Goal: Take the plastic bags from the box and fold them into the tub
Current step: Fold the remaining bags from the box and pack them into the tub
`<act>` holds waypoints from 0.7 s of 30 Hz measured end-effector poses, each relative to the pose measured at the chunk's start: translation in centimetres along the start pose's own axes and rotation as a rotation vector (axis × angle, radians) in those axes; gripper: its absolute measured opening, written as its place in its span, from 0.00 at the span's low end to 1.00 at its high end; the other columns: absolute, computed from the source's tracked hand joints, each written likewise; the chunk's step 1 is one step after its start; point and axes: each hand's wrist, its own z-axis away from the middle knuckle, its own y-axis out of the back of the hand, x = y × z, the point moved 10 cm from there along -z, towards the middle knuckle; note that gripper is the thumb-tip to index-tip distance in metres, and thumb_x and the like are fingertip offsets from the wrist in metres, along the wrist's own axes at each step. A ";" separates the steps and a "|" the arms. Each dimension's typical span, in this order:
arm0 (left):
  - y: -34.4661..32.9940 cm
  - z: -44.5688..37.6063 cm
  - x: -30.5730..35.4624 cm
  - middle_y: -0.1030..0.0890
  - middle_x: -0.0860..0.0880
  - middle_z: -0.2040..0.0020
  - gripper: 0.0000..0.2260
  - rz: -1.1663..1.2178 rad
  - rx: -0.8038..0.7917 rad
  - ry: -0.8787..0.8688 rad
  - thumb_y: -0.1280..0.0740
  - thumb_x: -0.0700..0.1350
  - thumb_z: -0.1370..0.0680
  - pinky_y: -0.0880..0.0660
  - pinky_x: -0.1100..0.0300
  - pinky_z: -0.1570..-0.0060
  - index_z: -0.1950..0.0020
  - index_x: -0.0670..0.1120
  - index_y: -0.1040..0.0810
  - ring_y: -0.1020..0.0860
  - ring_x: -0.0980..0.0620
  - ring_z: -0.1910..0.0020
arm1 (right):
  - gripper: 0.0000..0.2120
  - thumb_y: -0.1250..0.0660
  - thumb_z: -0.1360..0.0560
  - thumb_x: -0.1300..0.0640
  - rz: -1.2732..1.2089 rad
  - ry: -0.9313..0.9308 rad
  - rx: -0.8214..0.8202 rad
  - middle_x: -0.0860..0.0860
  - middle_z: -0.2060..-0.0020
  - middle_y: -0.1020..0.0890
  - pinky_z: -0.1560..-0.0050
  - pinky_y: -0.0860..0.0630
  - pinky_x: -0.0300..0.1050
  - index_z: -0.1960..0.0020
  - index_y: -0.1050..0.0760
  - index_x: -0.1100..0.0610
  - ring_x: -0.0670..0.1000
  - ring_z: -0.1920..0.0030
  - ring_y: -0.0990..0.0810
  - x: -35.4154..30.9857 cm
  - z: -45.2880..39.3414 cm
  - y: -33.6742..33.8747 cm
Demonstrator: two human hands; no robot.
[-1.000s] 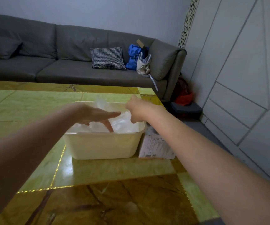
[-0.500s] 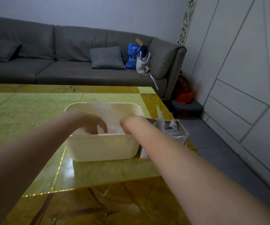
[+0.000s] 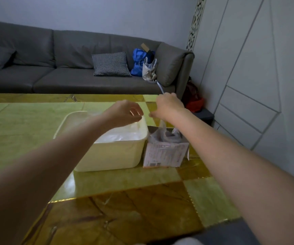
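Note:
A cream plastic tub (image 3: pixel 107 154) stands on the table with pale folded plastic bags (image 3: pixel 123 137) inside it. Right beside it, touching its right wall, is a small open cardboard box (image 3: pixel 164 154) stuffed with crumpled grey-white bags (image 3: pixel 167 136). My right hand (image 3: pixel 167 106) hovers above the box and pinches a thin translucent bag (image 3: pixel 163 123) that stretches up out of it. My left hand (image 3: pixel 125 112) hangs over the tub's far right corner, fingers loosely curled, with nothing visible in it. The two hands are almost touching.
The glossy yellow-green table (image 3: pixel 36 124) ends just right of the box. A grey sofa (image 3: pixel 63 71) with a checked cushion (image 3: pixel 110 64) and blue and white bags (image 3: pixel 142 64) lies behind. White cabinet panels (image 3: pixel 249 85) fill the right side.
Both hands have risen out of the tub and shifted right. The right hand now lifts a bag from the box; the left hand left the bags in the tub.

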 end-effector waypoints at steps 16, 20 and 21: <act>-2.0 0.3 1.7 0.21 0.51 0.57 0.04 0.577 0.012 0.249 0.33 0.45 0.25 0.33 0.65 0.61 0.56 0.45 0.20 0.27 0.54 0.58 | 0.11 0.42 0.23 0.63 -1.334 -0.133 0.221 0.53 0.69 0.25 0.68 0.29 0.40 0.64 0.31 0.55 0.49 0.68 0.26 5.2 1.1 1.9; -0.7 0.9 0.0 0.23 0.50 0.60 0.07 0.599 0.056 0.331 0.31 0.47 0.27 0.32 0.62 0.60 0.56 0.43 0.20 0.28 0.53 0.60 | 0.12 0.40 0.22 0.59 -1.334 -0.238 0.319 0.53 0.69 0.26 0.69 0.32 0.40 0.65 0.33 0.55 0.50 0.70 0.28 7.2 1.5 1.0; -0.3 0.9 -0.3 0.22 0.50 0.60 0.06 0.640 0.081 0.341 0.31 0.46 0.26 0.31 0.62 0.59 0.57 0.44 0.20 0.27 0.53 0.60 | 0.12 0.40 0.22 0.58 -1.325 -0.248 0.318 0.52 0.71 0.26 0.70 0.34 0.40 0.64 0.33 0.56 0.49 0.72 0.29 7.5 1.8 0.7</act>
